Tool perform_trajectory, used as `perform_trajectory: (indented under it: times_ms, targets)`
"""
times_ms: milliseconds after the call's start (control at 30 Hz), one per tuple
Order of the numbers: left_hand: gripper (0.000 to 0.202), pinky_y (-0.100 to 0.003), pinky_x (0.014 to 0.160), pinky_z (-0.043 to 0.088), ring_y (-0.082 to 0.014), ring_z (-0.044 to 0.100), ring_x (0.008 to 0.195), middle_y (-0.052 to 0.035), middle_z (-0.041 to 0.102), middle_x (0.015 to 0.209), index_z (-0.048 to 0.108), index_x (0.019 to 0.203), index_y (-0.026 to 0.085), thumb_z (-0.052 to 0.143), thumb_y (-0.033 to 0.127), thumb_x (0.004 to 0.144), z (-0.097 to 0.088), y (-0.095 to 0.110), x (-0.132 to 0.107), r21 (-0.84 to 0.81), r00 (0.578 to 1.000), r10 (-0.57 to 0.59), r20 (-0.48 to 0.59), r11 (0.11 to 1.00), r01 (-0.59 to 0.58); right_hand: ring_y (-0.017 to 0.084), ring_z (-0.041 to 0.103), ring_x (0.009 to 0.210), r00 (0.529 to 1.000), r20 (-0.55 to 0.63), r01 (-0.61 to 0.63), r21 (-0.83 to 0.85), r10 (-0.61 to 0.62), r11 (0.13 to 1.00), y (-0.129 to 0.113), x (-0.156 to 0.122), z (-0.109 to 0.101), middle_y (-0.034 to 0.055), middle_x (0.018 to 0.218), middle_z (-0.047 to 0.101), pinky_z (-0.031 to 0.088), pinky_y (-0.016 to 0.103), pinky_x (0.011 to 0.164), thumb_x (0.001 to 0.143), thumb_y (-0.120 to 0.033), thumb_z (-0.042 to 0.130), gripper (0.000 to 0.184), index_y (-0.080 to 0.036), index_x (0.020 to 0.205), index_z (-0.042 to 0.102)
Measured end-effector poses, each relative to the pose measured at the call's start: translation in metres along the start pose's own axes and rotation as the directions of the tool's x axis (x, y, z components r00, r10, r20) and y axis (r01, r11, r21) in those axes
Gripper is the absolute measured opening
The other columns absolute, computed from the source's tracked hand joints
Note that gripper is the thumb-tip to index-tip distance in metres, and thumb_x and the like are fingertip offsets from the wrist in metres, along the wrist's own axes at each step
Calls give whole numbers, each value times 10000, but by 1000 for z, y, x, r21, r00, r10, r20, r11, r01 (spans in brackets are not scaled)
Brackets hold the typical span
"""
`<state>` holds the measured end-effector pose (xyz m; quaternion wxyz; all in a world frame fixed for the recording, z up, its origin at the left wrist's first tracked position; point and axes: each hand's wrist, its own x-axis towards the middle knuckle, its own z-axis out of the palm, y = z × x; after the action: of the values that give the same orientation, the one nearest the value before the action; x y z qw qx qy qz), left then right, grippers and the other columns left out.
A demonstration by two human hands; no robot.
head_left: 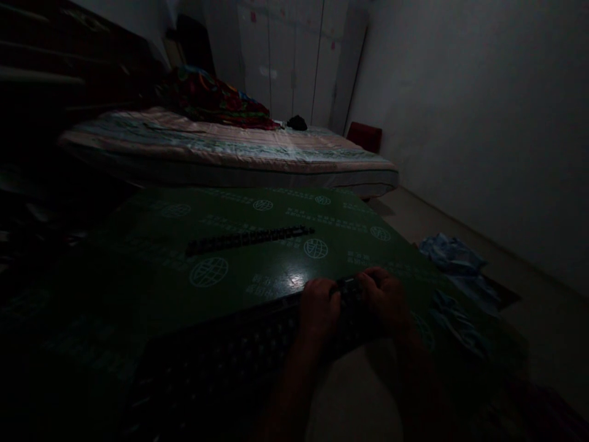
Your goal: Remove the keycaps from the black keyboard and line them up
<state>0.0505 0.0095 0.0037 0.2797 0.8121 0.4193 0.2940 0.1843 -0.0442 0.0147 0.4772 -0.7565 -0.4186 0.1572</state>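
A black keyboard [230, 353] lies slanted across the near part of the green table, its left end sunk in shadow. Both my hands are at its right end. My left hand [319, 304] is closed over the far edge, fingers curled and thumb toward the keys. Just to the right, my right hand [381, 298] grips the far right corner with bent fingers. Dim light hides whether any small part is pinched between the fingertips. Beyond the keyboard, a row of small black pieces [251, 237], which look like loose keycaps, lies on the tabletop.
The green tabletop [257, 270] carries printed white globe marks. A crumpled cloth [460, 325] lies at its right side, and more fabric [451, 252] is beyond that edge. Behind the table stands a bed [299, 150] with a red patterned blanket [216, 101]. A wall is on the right.
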Motion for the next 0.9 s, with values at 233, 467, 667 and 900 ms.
perform_trajectory:
  times_ms: [233,467,667,900]
  targets:
    - [199,-333,853,408,-205,523,916,-62,631,893,610,835,158,488,76,701,-1,3,-2,39,994,102,42,994,-103,147,561,538,999,45,12,18,-13,1000,-3,0,0,13,580,612,415,220,490,743,-420,520,273,-169,735,628]
    - [206,-355,861,414,-213,524,926,-71,634,931,608,859,159,475,95,716,1,-1,-3,30,996,86,29,996,-87,150,573,528,992,112,-85,189,64,978,-2,-3,0,12,585,626,423,217,461,694,-452,588,319,-148,762,660]
    - [211,-351,871,405,-217,513,941,-73,627,939,599,872,154,477,96,710,0,0,-3,40,993,111,40,993,-113,179,621,634,993,113,-40,162,22,986,-7,-4,-7,39,684,681,465,240,550,679,-416,613,283,-153,754,684]
    - [215,-345,868,410,-209,520,932,-62,621,926,596,865,169,480,93,703,1,-1,-3,52,993,107,42,993,-109,191,637,651,987,149,61,41,-67,997,-7,-2,-4,55,707,691,477,255,575,702,-378,557,239,-172,702,679]
